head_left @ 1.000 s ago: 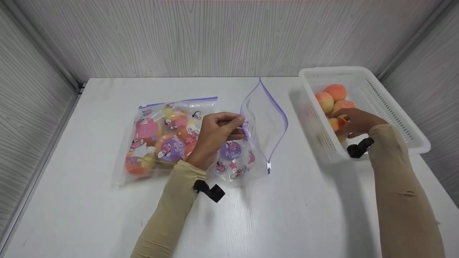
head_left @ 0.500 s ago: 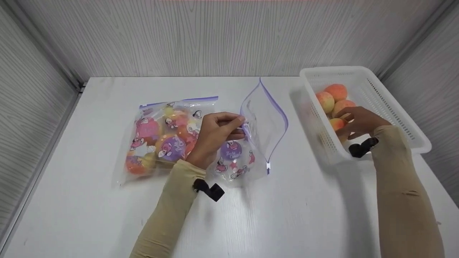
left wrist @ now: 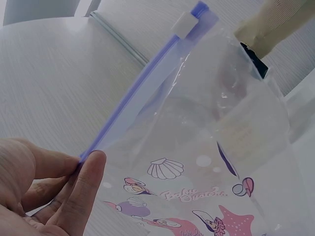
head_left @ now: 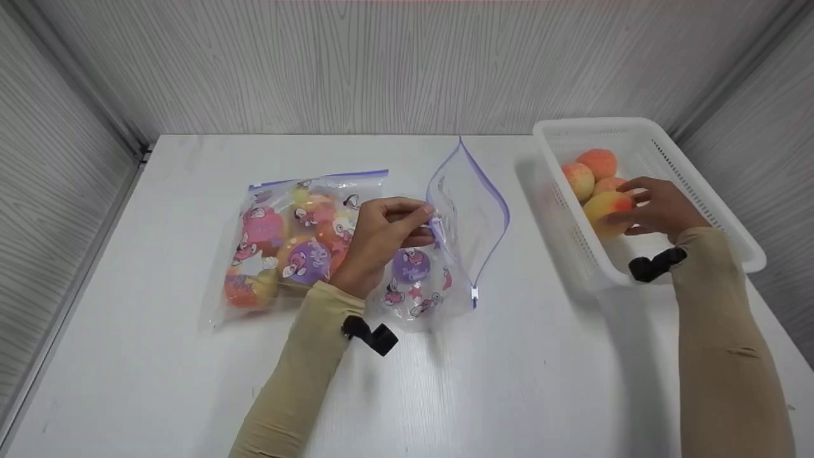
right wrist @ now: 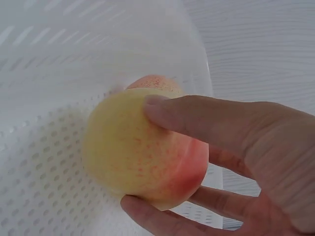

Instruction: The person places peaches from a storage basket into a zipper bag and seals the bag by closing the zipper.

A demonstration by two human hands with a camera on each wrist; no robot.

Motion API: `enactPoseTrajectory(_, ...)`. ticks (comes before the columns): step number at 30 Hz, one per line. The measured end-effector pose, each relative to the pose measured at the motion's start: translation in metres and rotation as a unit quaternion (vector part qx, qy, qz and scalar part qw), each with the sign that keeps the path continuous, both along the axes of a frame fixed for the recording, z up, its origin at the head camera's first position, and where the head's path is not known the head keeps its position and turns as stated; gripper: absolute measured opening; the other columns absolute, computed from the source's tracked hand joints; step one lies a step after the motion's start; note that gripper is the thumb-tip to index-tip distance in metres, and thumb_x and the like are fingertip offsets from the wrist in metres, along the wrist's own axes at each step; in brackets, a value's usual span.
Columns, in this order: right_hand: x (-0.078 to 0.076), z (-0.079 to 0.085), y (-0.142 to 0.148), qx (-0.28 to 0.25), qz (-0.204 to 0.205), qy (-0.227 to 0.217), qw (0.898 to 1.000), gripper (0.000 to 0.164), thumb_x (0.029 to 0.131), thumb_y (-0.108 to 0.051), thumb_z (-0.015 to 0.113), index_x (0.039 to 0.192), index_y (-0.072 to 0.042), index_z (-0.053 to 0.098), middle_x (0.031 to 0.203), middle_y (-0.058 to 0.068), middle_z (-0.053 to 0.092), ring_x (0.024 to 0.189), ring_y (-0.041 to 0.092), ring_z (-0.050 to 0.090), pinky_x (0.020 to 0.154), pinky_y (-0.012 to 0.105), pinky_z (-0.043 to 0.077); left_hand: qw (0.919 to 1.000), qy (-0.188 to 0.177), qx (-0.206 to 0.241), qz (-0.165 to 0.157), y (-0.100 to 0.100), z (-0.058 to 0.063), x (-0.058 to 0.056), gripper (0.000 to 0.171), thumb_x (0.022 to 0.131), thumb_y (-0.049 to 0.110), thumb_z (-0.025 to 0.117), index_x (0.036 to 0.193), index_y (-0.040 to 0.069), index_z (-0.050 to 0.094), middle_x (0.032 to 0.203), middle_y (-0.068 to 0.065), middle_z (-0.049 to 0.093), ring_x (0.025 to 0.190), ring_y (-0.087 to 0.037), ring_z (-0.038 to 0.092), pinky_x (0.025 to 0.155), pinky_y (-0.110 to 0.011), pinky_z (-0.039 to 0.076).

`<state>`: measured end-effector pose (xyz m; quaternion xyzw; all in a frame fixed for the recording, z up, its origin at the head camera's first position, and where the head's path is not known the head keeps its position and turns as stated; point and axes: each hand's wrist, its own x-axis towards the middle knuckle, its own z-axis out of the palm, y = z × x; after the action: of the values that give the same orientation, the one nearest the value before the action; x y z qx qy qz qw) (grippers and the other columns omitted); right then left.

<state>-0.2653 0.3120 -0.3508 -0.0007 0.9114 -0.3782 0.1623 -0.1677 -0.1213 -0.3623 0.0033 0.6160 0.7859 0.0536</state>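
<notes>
A yellow peach with a red blush (head_left: 604,215) sits at the left side of the white basket (head_left: 591,122), in the grip of the right hand (head_left: 661,207); whether it is clear of the basket's floor cannot be told. The right wrist view shows the thumb laid along one side of the fruit and the fingers bent round the opposite side. That forearm, in a tan sleeve (head_left: 718,318), comes in from the near right and points to the far side, while the hand turns left over the basket. Just beyond the held fruit, three more peaches (head_left: 577,181) cluster along the basket's left wall. Left of the basket, well apart from the held peach, the left hand (head_left: 388,238) pinches the purple zip edge of a clear printed bag (head_left: 445,267) between thumb and forefinger, its other fingers bent behind. The bag's mouth gapes to the right, with a white slider (head_left: 474,293) at its near end. The left forearm slants from the near edge toward the far right, and each wrist carries a small black camera (head_left: 371,336). Left of that hand, a filled bag (head_left: 286,248) with round, coloured contents lies on the white worktop (head_left: 496,381), its purple strip toward the far side. A grey wood-grain panel (head_left: 407,63) stands behind.
</notes>
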Motion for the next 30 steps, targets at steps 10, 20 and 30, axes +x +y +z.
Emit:
enactPoseTrajectory(10, 0.01, 0.013, -0.006, -0.115, -0.083, 0.082, 0.987, 0.067, 0.09, -0.017, 0.079, 0.143, -0.001, 0.041, 0.132, 0.013, 0.042, 0.084, 0.008, 0.067, 0.074, 0.025, 0.062, 1.0, 0.003, -0.003, -0.006, 0.0, 0.002, 0.0, 0.019, 0.096, 0.009, 0.071, 0.11, -0.003, 0.072, 0.099, -0.019, 0.072, 0.082, -0.027, 0.075, 0.08, -0.037, 0.062)
enactPoseTrajectory(20, 0.023, 0.048, -0.043, -0.318, -0.12, 0.141, 0.93, 0.067, 0.078, 0.001, 0.086, 0.136, -0.006, 0.053, 0.128, 0.012, 0.047, 0.095, 0.02, 0.066, 0.073, 0.028, 0.062, 1.0, 0.004, -0.002, -0.007, -0.001, 0.002, -0.001, 0.019, 0.095, 0.009, 0.072, 0.11, -0.004, 0.072, 0.098, -0.019, 0.072, 0.081, -0.027, 0.074, 0.079, -0.037, 0.062)
enactPoseTrajectory(30, 0.04, 0.061, -0.099, -0.417, -0.031, 0.176, 0.891, 0.06, 0.081, 0.006, 0.081, 0.136, -0.004, 0.057, 0.134, 0.021, 0.053, 0.105, 0.035, 0.065, 0.087, 0.04, 0.058, 0.9999, 0.0, -0.008, -0.006, 0.001, 0.001, -0.001, 0.019, 0.095, 0.01, 0.072, 0.11, -0.002, 0.072, 0.099, -0.018, 0.072, 0.082, -0.027, 0.075, 0.08, -0.037, 0.062)
